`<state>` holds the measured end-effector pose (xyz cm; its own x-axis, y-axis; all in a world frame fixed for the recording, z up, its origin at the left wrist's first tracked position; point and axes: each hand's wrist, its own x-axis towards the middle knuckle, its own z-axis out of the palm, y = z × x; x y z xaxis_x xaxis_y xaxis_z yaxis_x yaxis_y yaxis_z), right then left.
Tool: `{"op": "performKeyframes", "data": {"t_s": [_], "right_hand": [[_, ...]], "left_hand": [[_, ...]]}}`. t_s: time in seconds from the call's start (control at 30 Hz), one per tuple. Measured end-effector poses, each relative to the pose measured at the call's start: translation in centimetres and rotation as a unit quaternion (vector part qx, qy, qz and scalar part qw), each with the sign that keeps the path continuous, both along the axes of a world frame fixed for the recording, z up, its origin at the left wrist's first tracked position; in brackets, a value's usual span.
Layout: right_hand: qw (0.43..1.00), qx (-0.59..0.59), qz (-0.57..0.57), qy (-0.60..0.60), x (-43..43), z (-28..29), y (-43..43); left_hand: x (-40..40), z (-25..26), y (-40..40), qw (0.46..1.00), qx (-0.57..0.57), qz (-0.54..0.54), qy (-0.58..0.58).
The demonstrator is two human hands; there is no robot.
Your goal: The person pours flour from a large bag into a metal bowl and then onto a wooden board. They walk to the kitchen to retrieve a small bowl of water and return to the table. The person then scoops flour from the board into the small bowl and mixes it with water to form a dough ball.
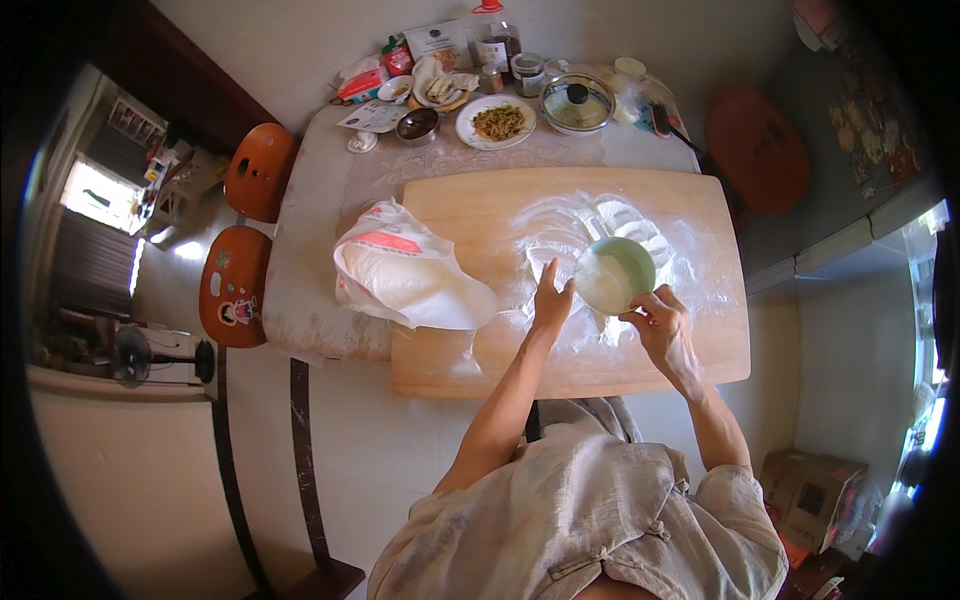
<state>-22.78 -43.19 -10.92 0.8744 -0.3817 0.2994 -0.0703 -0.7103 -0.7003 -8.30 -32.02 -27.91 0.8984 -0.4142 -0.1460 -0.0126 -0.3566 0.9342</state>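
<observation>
My right hand (664,326) grips the lower right rim of a light green bowl (637,266) between thumb and fingers. White flour (602,283) lies inside the bowl, which is tilted over the wooden board. Just left of the bowl is my left hand (553,301), fingers apart and holding nothing; whether it touches the rim I cannot tell. Loose flour (559,217) is spread over the wooden board (457,202) around and beyond the bowl. On the board's left side, overhanging it, lies an opened white flour sack (405,274) with red print, its mouth towards me.
Along the table's far side stand a plate of shredded food (497,122), a glass-lidded bowl (577,105), a small metal bowl (418,127) and a large bottle (496,45). Orange chairs (259,172) flank the table. A fan (135,356) is at far left.
</observation>
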Motion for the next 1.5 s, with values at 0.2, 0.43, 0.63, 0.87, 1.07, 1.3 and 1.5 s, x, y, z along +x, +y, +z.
{"op": "performKeyframes", "data": {"t_s": [0.2,0.43,0.63,0.87,1.07,1.3,1.5], "right_hand": [[0.988,0.040,0.144,0.046,4.3,4.6,6.0],[0.980,0.070,0.167,0.078,11.0,4.3,13.7],[0.973,0.134,0.166,0.089,18.2,0.4,19.4],[0.736,0.596,0.142,0.290,25.9,-4.1,20.5],[0.473,0.805,0.229,0.275,26.8,-6.6,20.0],[0.487,0.798,0.224,0.275,24.9,-5.9,18.9],[0.654,0.671,0.265,0.227,20.6,-1.2,17.6]], "left_hand": [[0.2,-3.9,1.6,0.977,-0.206,0.012,0.045],[-0.4,-4.6,3.9,0.949,-0.297,-0.005,0.106],[0.3,-4.9,5.4,0.932,-0.341,-0.020,0.123],[-1.4,-5.3,6.0,0.906,-0.382,-0.034,0.178],[-0.6,-9.6,4.8,0.951,-0.301,-0.065,0.004],[-0.9,-6.1,5.6,0.918,-0.330,-0.137,0.171],[-0.8,-7.0,4.1,0.918,-0.377,-0.043,0.118]]}}
